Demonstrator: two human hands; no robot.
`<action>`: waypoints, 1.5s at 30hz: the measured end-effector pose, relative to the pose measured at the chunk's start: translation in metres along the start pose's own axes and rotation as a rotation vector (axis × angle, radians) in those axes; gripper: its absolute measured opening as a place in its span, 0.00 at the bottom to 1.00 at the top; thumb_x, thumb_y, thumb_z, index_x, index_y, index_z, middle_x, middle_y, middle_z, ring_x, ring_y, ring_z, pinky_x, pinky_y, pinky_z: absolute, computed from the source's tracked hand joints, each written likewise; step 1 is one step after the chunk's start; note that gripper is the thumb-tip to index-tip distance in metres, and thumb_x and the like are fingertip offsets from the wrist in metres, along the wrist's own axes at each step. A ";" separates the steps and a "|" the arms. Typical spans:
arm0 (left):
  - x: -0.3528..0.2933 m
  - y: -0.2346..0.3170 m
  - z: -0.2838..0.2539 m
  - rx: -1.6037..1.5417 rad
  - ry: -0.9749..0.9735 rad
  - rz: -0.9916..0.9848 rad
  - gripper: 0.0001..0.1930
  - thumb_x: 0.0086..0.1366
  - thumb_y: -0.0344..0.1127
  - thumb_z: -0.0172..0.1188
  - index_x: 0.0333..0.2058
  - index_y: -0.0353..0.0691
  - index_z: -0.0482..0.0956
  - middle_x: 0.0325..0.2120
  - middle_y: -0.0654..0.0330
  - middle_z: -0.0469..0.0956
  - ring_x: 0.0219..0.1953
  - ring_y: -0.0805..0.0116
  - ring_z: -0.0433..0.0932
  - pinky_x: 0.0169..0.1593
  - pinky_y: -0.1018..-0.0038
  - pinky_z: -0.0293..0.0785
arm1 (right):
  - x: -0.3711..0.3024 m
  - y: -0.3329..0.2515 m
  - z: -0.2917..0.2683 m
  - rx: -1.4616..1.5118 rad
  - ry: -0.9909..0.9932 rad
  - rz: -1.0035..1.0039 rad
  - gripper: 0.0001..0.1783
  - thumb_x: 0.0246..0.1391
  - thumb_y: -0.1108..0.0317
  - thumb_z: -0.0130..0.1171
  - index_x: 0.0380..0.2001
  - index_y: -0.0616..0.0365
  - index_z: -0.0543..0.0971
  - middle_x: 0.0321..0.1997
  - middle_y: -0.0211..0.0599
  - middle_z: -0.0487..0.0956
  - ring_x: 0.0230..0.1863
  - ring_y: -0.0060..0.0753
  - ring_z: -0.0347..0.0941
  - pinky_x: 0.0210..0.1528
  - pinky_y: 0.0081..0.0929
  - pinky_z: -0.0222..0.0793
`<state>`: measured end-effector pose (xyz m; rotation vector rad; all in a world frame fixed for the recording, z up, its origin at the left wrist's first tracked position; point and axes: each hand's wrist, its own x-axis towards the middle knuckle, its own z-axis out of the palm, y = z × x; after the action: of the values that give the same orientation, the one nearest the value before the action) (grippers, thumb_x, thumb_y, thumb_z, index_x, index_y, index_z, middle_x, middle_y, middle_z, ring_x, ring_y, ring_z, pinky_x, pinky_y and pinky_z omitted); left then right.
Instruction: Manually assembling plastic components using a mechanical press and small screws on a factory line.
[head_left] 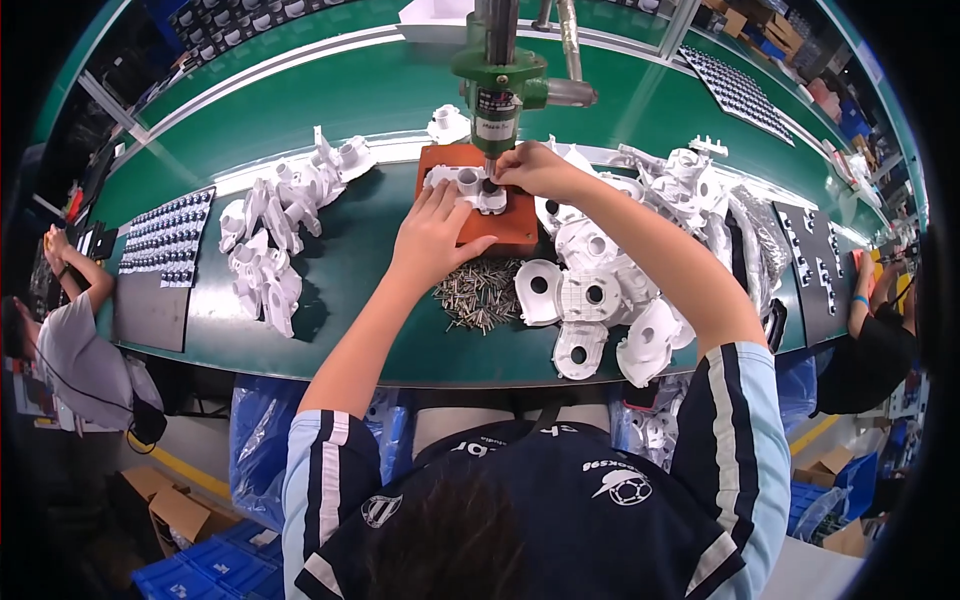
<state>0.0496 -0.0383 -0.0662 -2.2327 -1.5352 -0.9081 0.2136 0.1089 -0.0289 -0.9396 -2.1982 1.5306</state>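
Note:
A white plastic housing (468, 181) sits on an orange-red block (512, 224), right under the ram of a green bench press (497, 75). My left hand (432, 232) lies with its fingers stretched over the near left side of the housing, thumb spread away. My right hand (540, 172) is at the housing's right side, beside the ram tip, its thumb and fingers pinched together. Whatever those fingertips hold is too small to make out. A heap of small metal pins (480, 296) lies just in front of the block.
White plastic parts are piled at the right (600, 290) and left (275, 225) of the green bench (390, 345). Trays with rows of small parts stand at the left (165, 240) and right (815, 260). Other people (75, 350) work at both sides.

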 end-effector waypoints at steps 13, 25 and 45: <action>0.000 0.001 0.006 -0.015 0.125 -0.051 0.19 0.50 0.47 0.64 0.33 0.37 0.74 0.43 0.47 0.75 0.48 0.49 0.73 0.51 0.61 0.70 | 0.005 -0.007 0.012 -0.566 0.132 0.201 0.27 0.41 0.48 0.58 0.35 0.62 0.76 0.42 0.43 0.75 0.41 0.42 0.74 0.44 0.35 0.65; -0.002 0.001 0.009 -0.093 0.193 -0.142 0.10 0.49 0.24 0.51 0.33 0.34 0.72 0.41 0.49 0.76 0.45 0.52 0.75 0.52 0.62 0.70 | -0.092 0.001 0.110 -1.349 0.030 -0.520 0.05 0.35 0.69 0.59 0.20 0.57 0.78 0.25 0.37 0.75 0.26 0.33 0.75 0.22 0.28 0.70; -0.004 -0.003 0.013 -0.093 0.208 -0.175 0.09 0.49 0.25 0.51 0.32 0.34 0.74 0.41 0.50 0.77 0.45 0.52 0.75 0.53 0.61 0.69 | -0.072 -0.019 0.042 -0.581 0.205 -0.420 0.10 0.46 0.74 0.52 0.32 0.62 0.79 0.31 0.46 0.75 0.34 0.44 0.73 0.38 0.33 0.69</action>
<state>0.0505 -0.0331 -0.0796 -2.0106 -1.6390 -1.2437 0.2366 0.0270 -0.0194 -0.6701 -2.5161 0.5912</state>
